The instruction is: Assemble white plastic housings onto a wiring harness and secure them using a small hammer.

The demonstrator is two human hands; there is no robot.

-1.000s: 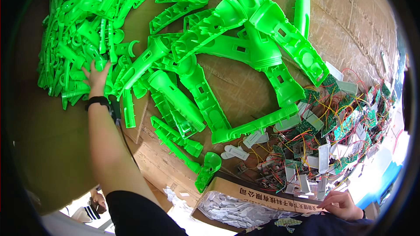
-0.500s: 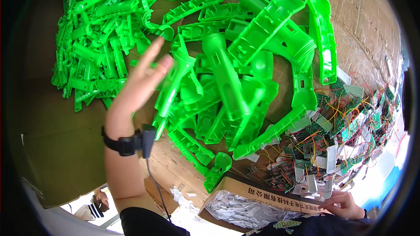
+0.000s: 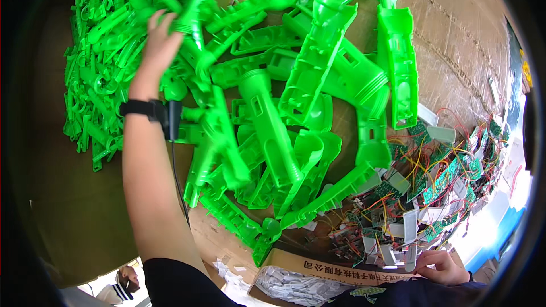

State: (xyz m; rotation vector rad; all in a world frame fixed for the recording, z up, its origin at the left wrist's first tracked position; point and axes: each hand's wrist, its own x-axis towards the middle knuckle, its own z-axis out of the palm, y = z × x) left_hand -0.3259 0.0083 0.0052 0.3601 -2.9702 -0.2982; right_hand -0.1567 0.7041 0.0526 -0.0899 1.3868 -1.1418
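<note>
My left hand [image 3: 161,45], a black band and cabled sensor on its wrist, reaches into the green parts at the upper left. Its curled fingers are at the ribbed end of a blurred green plastic shell [image 3: 202,3]; the thumb is hidden. It seems to grip that shell. To the left lies a dense pile of smaller green plastic parts [image 3: 105,68]. Larger green shell halves [image 3: 270,128] are heaped in the middle. At the lower right my right hand [image 3: 443,267] is closed, fingertips by the carton's edge and a white plastic piece [image 3: 410,257]; what it grips is hidden.
Green circuit boards [image 3: 438,182] with red and yellow wires and white plastic pieces crowd the right side. A carton [image 3: 296,262] at the near edge holds many small whitish parts. Brown cardboard [image 3: 455,45] lies beneath. Another person [image 3: 122,284] shows at the lower left.
My left hand has moved up and left, from above the shells to the small-parts pile, its spread fingers now curled. A ribbed shell has moved with it. My right hand stays put; the view has shifted slightly.
</note>
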